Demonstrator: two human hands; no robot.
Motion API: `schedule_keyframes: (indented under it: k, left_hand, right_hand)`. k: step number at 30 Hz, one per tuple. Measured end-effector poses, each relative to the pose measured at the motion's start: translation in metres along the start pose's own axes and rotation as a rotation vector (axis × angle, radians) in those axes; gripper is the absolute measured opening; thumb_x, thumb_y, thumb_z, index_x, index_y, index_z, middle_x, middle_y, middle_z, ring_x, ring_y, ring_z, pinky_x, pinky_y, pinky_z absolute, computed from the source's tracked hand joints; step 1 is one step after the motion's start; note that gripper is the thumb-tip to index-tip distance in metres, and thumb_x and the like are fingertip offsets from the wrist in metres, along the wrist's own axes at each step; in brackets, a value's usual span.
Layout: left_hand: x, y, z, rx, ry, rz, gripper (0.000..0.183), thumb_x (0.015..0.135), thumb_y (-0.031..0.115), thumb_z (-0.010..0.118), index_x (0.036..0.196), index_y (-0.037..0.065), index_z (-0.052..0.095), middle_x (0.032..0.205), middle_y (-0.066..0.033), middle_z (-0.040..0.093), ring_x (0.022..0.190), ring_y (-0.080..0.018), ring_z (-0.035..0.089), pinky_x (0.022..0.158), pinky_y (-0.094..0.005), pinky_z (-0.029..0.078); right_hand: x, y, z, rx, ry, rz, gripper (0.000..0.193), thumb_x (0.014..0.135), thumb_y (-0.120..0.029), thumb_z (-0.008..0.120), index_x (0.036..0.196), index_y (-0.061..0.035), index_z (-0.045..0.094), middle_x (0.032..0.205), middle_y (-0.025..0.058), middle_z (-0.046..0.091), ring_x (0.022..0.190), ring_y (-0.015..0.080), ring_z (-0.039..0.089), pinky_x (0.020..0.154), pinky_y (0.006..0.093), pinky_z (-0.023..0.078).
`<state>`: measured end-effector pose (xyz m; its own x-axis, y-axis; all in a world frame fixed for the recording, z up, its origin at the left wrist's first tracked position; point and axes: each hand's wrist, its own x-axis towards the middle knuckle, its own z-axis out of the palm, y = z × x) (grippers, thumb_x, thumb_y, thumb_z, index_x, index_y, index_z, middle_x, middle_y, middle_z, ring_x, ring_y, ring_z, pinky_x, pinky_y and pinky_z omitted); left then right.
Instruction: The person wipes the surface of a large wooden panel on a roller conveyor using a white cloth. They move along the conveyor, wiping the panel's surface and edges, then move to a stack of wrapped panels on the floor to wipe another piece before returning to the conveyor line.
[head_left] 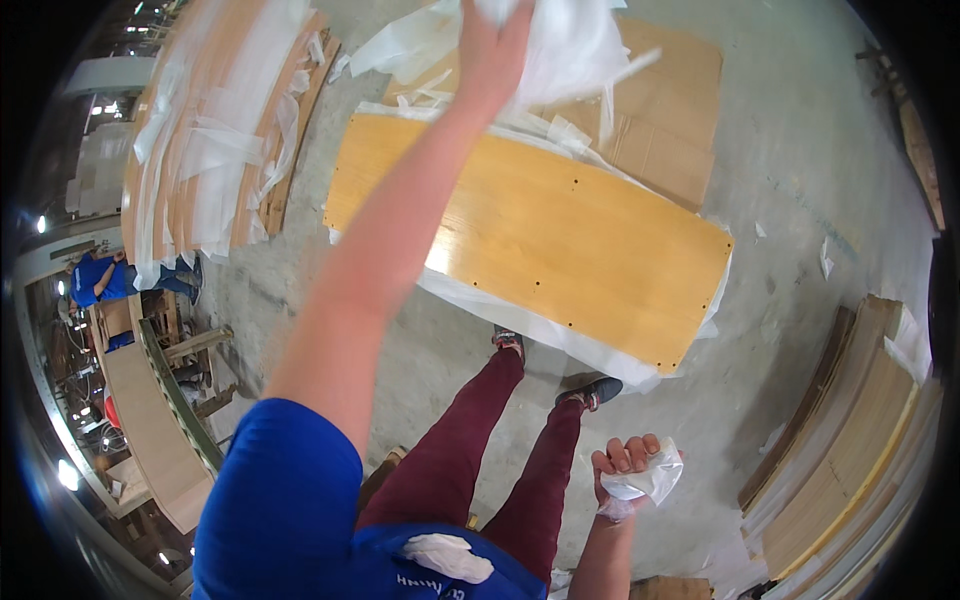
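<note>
My left arm stretches up to the far edge of the view, where my left hand point(497, 45) is closed on a crumpled white foam wrapping sheet point(570, 50). Motion blurs this hand, and its fingertips are partly cut off. In front of my feet lies a long, glossy, yellow-brown wooden panel point(590, 230) with small dark holes, on white wrapping. Low on the right, away from the panel, my right hand point(622, 468) curls around a wad of white, clear-edged plastic film point(650, 475).
Flattened cardboard point(665, 115) lies beyond the panel. Curved boards with white wrapping point(215, 130) are stacked at the far left; more boards point(850, 440) stand at the right. A person in blue point(95, 280) is at the left. White scraps point(826, 258) litter the concrete floor.
</note>
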<state>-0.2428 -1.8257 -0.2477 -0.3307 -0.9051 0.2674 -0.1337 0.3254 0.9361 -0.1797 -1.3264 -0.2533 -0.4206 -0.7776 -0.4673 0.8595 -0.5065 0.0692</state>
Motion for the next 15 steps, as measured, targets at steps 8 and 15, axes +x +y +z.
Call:
schedule_keyframes:
  k: [8,15]
  left_hand:
    - [-0.344,-0.047,-0.342,1.491,-1.534,-1.207,0.058,0.067,0.040,0.076,0.115,0.009,0.065,0.117,-0.0134,0.062,0.110,-0.0301,0.059,0.094,-0.0437,0.044]
    - [-0.360,0.030,-0.421,0.907,-0.950,-1.647,0.039,0.081,0.040,0.064,0.103,0.009,0.067,0.088,-0.0094,0.068,0.082,-0.0254,0.065,0.077,-0.0389,0.050]
  right_hand:
    - [-0.031,-0.017,0.039,-0.065,-0.075,-0.045,0.049,0.092,-0.056,0.039,0.094,-0.0112,0.058,0.071,0.0020,0.054,0.070,0.0188,0.044,0.063,0.0333,0.033]
    - [-0.068,-0.016,0.075,-0.026,-0.069,-0.209,0.045,0.093,-0.052,0.041,0.096,-0.0104,0.058,0.074,0.0024,0.054,0.072,0.0190,0.044,0.065,0.0332,0.035]
